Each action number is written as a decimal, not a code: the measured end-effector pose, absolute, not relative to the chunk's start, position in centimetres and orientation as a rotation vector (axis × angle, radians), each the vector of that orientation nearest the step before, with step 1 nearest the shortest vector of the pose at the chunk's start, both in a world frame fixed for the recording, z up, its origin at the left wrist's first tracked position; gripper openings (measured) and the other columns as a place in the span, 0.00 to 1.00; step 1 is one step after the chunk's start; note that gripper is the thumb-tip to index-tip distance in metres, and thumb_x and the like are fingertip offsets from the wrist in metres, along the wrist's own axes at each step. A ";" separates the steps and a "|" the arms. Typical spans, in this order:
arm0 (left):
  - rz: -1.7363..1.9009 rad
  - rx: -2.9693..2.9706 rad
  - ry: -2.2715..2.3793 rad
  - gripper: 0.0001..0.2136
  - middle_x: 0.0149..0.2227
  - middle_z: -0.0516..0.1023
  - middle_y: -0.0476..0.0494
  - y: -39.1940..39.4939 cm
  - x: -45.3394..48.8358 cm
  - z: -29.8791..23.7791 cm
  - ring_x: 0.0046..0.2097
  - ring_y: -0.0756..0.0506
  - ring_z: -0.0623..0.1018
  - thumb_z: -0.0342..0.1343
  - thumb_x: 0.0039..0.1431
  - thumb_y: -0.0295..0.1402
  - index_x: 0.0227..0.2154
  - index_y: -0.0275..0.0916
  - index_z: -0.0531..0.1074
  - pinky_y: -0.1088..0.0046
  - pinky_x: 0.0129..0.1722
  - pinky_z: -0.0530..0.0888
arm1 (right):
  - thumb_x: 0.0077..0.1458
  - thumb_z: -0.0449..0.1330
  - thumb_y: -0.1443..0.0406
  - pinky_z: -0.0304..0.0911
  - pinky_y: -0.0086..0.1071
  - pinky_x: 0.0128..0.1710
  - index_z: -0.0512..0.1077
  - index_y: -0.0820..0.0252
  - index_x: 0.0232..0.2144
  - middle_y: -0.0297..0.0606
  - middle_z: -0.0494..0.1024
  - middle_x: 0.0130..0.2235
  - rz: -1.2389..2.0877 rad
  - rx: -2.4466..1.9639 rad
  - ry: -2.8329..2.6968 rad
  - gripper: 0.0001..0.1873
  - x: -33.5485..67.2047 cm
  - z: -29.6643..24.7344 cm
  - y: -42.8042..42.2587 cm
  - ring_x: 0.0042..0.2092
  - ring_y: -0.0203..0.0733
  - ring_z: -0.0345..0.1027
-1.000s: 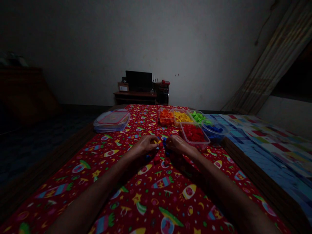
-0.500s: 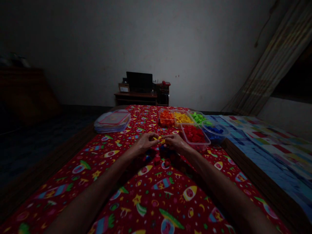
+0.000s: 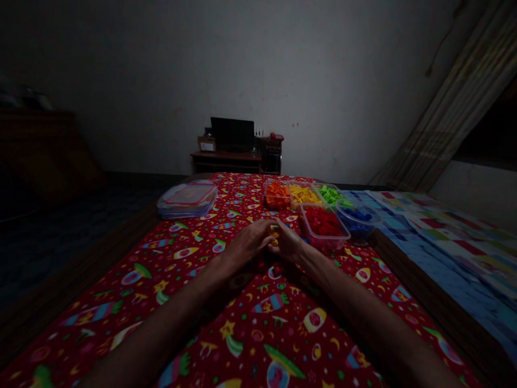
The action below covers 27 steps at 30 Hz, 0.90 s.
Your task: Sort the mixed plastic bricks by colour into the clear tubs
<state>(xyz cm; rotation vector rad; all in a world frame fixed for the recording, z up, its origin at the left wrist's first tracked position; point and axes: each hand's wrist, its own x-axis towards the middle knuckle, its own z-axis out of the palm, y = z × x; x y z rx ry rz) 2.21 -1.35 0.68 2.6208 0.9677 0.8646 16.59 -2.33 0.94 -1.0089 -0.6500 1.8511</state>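
Note:
Above the middle of the patterned red cloth, my left hand and my right hand meet at the fingertips. Small yellow toy building pieces show in the gap between them, and the fingers of both hands are closed around these. How the pieces fit together is mostly hidden by the fingers. Just below my hands, small red pieces lie on the cloth in shadow. The nearest box, to the right of my right hand, is a clear plastic tub of red pieces.
Behind the red tub stand boxes of orange pieces, yellow pieces and green pieces. A round tub of blue pieces is at the right edge. Stacked plastic lids lie at the left.
My hands have closed together around the yellow pieces, which were held out between the fingertips. My left hand has come right and now covers the blue piece seen below it before.

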 end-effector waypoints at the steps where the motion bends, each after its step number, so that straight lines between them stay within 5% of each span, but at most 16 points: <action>1: 0.885 2.606 0.978 0.18 0.46 0.73 0.40 -1.4 2.2 0.4 0.46 0.44 0.74 0.51 0.58 0.29 0.52 0.39 0.63 0.68 0.45 0.72 | 0.63 0.46 0.54 0.63 0.22 0.23 0.65 0.59 0.30 0.30 0.69 0.23 1.858 -0.996 -0.641 0.18 16.6 0.7 -2.2 0.21 0.28 0.62; 5: 0.965 2.582 1.020 0.28 0.51 0.70 0.38 -1.2 1.9 -0.1 0.50 0.42 0.73 0.54 0.57 0.31 0.59 0.42 0.52 0.64 0.48 0.71 | 0.62 0.48 0.55 0.65 0.25 0.24 0.66 0.60 0.30 0.31 0.69 0.24 1.879 -0.907 -0.670 0.16 16.7 -0.7 -1.4 0.21 0.29 0.61; 12: 1.069 2.671 0.912 0.24 0.56 0.66 0.35 -0.8 1.3 0.6 0.58 0.39 0.65 0.52 0.59 0.37 0.57 0.39 0.56 0.57 0.57 0.64 | 0.51 0.61 0.62 0.64 0.24 0.29 0.69 0.60 0.30 0.30 0.71 0.25 1.813 -0.744 -0.865 0.07 16.5 -1.6 -1.3 0.26 0.30 0.64; 20: 0.961 2.061 1.006 0.30 0.62 0.58 0.33 -1.1 3.4 -0.4 0.63 0.38 0.59 0.32 0.62 0.52 0.61 0.39 0.52 0.54 0.59 0.59 | 0.32 0.71 0.67 0.62 0.24 0.30 0.71 0.61 0.27 0.31 0.74 0.25 1.820 -0.699 -0.926 0.16 16.1 -2.1 -1.5 0.28 0.30 0.66; 27: 1.194 1.927 1.039 0.32 0.63 0.55 0.33 -0.5 2.8 0.7 0.63 0.39 0.57 0.34 0.62 0.53 0.63 0.40 0.45 0.54 0.60 0.58 | 0.32 0.71 0.67 0.61 0.21 0.26 0.72 0.63 0.26 0.32 0.74 0.26 1.795 -0.768 -0.967 0.16 16.8 -1.0 -1.9 0.27 0.29 0.67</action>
